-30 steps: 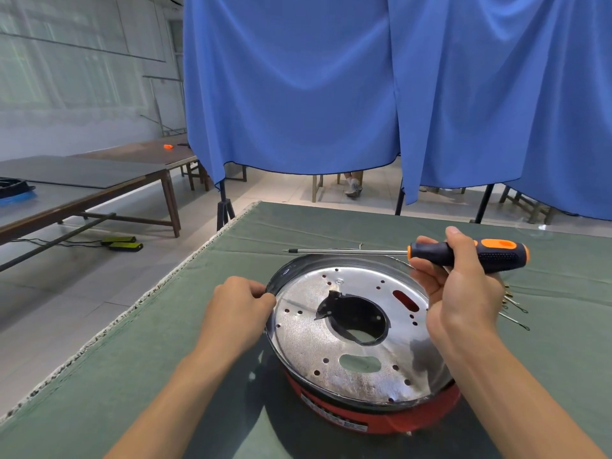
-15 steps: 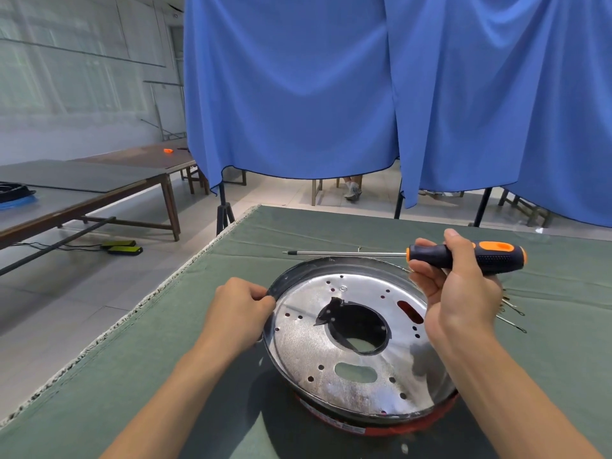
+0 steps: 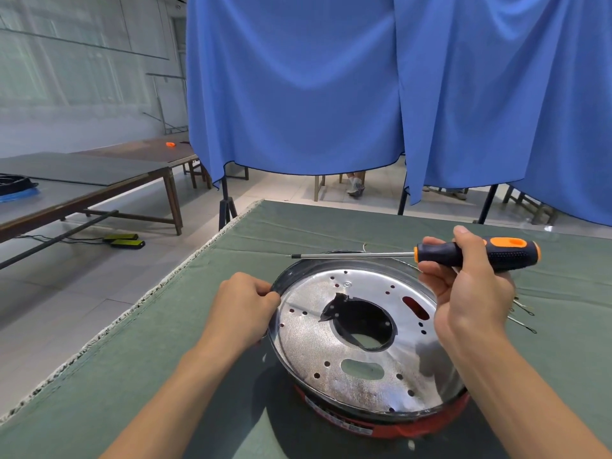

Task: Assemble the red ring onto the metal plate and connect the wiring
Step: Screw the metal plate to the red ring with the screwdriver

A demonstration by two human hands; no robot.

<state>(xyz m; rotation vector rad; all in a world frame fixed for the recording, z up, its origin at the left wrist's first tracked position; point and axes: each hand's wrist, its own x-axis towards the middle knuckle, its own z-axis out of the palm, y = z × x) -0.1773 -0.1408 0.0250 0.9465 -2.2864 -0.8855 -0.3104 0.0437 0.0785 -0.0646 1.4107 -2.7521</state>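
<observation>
Two parts already sit together: the metal plate [image 3: 361, 339] rests on the red ring [image 3: 390, 424]. Your left hand [image 3: 245, 309] pinches the plate's left rim; your right hand [image 3: 470, 293] grips the screwdriver [image 3: 477, 255] above its far edge. Fastening and wiring look undone.

The metal plate [image 3: 334, 356] hides most of the red ring [image 3: 430, 425]. The label on the ring is too blurred to read. The right grip [image 3: 470, 293] covers thin wires [image 3: 523, 318] on the surface [image 3: 165, 376].
</observation>
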